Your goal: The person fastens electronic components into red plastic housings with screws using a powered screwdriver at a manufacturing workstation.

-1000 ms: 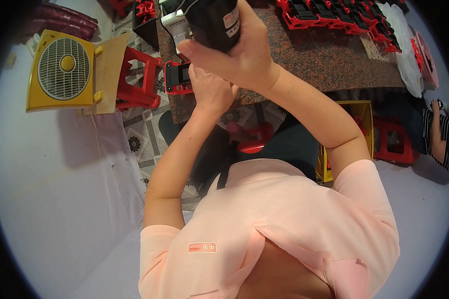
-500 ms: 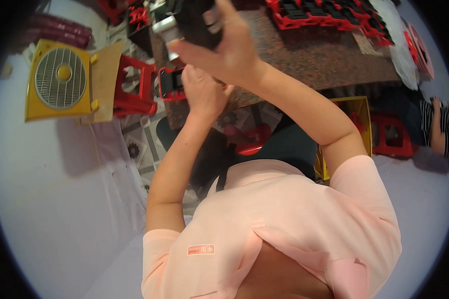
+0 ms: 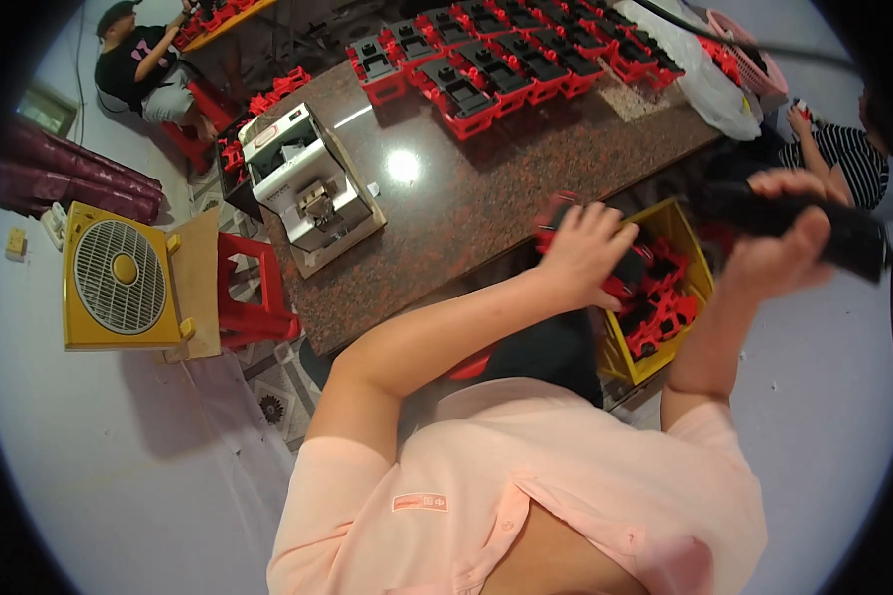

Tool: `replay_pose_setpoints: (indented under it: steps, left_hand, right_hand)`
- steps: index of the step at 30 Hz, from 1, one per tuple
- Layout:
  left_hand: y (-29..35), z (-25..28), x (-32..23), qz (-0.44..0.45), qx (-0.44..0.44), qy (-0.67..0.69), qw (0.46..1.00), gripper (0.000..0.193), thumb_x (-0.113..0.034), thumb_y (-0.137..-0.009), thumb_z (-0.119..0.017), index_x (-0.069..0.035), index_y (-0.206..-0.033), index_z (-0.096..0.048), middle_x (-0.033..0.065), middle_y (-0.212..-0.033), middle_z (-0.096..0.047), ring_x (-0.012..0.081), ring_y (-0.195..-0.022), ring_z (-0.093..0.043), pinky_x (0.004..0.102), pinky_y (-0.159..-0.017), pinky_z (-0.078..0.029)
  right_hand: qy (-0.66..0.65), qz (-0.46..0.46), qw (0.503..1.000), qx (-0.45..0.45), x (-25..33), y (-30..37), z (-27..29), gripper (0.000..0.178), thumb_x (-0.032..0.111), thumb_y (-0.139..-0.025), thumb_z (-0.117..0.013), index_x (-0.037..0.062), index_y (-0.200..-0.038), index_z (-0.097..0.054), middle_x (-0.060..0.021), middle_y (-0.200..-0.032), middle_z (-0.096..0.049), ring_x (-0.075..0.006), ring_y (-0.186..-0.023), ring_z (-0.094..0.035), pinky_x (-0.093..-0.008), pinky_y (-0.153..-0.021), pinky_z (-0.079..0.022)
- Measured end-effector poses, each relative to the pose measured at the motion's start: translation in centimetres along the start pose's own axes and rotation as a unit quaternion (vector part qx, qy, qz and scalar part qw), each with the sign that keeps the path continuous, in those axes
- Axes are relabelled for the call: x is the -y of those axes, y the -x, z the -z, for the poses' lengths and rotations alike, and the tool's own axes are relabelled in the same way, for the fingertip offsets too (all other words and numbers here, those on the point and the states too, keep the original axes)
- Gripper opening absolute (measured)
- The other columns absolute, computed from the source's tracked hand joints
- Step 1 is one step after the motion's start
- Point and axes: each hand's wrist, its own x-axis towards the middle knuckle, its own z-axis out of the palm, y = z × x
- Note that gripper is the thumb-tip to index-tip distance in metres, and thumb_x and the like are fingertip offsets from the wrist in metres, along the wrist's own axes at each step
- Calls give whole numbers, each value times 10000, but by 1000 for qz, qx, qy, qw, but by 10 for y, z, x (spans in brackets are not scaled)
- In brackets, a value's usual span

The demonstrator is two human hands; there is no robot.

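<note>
My left hand [image 3: 585, 256] is stretched out to the right at the table's near edge, its fingers over a red-and-black plastic part [image 3: 627, 270] that it grips. Beneath that hand is a yellow crate [image 3: 701, 253] with several red plastic parts [image 3: 663, 322] lying in it. Farther right, my right hand [image 3: 779, 248] is raised and closed around a long black tool [image 3: 848, 238]. The tool is smeared by motion and its exact kind does not show.
A white box-shaped machine [image 3: 276, 188] stands on the speckled stone table [image 3: 456, 218]. Rows of red-and-black assemblies [image 3: 456, 87] fill its far side. A yellow fan [image 3: 119, 273] and red stool [image 3: 258, 288] are left. One person [image 3: 134, 59] sits far left, another [image 3: 853, 149] right.
Both hands have swung from the table's left end to the right, the left to the crate and the right beyond it with the black tool. The view has shifted, showing the white machine fully.
</note>
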Motion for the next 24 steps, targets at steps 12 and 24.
replay_pose_setpoints:
  steps: [12, 24]
  left_hand:
    - [2, 29, 234, 142, -51, -361, 920, 337, -152, -783, -655, -74, -1098, -565, 90, -1038, -558, 256, -980, -555, 373, -791, -456]
    - [274, 160, 120, 103, 63, -205, 971, 444, -27, -775, -593, -65, -1217, -577, 136, -1283, -551, 356, -1303, -489, 468, -1078, -421]
  right_hand:
    - [-13, -119, 992, 31, -37, 51, 26, 485, 170, -895, -743, -31, -1245, -475, -141, -899, -623, -207, -714, -618, -352, -659, -556]
    - [-179, -220, 944, 166, -58, 94, -108, 422, 51, -879, -732, 9, -1226, -496, -121, -907, -635, -169, -720, -626, -306, -668, -535]
